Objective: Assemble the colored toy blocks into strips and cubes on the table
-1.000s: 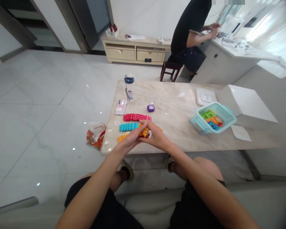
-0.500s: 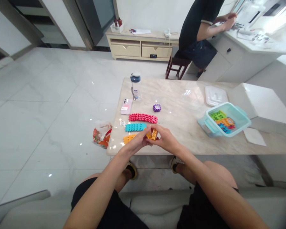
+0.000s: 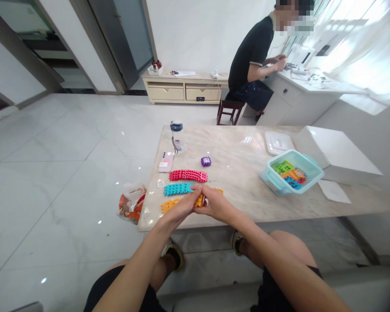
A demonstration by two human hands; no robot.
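Orange strip (image 3: 169, 203): lay along the table's (image 3: 247, 173) front edge.
Left hand (image 3: 181, 208): fingers pinched its end.
Right hand (image 3: 217, 203): fingers closed on the same end.

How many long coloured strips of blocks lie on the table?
3: pink strip farthest, teal strip in the middle, orange strip nearest, held by the left hand and right hand; parts may be hidden.
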